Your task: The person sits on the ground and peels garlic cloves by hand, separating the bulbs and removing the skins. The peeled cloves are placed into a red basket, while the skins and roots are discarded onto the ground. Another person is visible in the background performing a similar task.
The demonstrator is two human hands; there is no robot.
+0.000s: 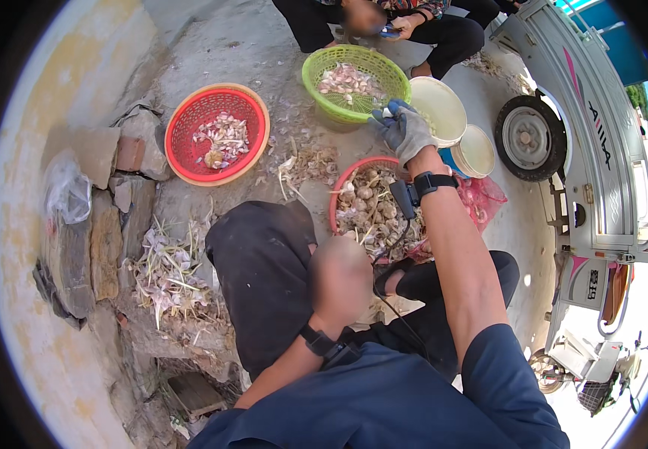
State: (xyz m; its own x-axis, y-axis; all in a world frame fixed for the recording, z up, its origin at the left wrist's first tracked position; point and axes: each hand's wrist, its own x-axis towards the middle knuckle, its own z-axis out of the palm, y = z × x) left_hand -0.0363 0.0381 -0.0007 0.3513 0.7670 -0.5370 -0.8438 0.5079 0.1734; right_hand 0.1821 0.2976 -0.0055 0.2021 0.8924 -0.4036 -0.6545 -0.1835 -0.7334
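My right hand (408, 133), in a grey glove with blue fingertips, reaches out between the green basket (311, 84) and the white bucket (454, 106). A small white piece, apparently a garlic clove (387, 112), shows between its fingertips. Pale cloves lie in the bucket, partly hidden by the hand. Pinkish garlic cloves (349, 81) fill part of the green basket. My left hand (342, 280) rests by my knee; blurring hides its fingers and anything in them. Between my legs, below my right forearm, a red basket (334, 210) holds garlic bulbs (377, 205) and loose skins.
Another red basket (173, 140) with cloves sits to the left. Garlic stalks and skins (175, 269) are heaped on stones beside the wall (26, 224). A smaller bucket (478, 151) and red mesh bag (484, 199) lie right, near a vehicle's wheel (530, 138). A person (447, 42) sits opposite.
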